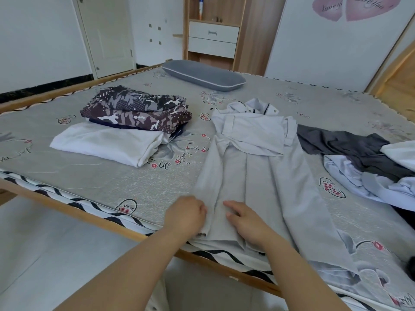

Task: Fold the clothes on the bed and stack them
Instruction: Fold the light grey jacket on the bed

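Grey shirt point(258, 162) mid-fold, lengthwise, at near bed point(112, 182) edge.
Left hand point(186, 215) curled, pinching hem; right hand point(243, 221) fingers loosely spread, pressing hem flat; folded stack point(125, 124) far left; next likely: lift hem toward collar, keep edges aligned.

Home bedroom: wide wood-framed bed with grey patterned mattress point(125, 180), long grey pillow point(203, 75), white-and-wood wardrobe with drawers point(213, 39), white door point(107, 34).

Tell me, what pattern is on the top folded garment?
Camouflage in purple-brown, grey and white; head view.
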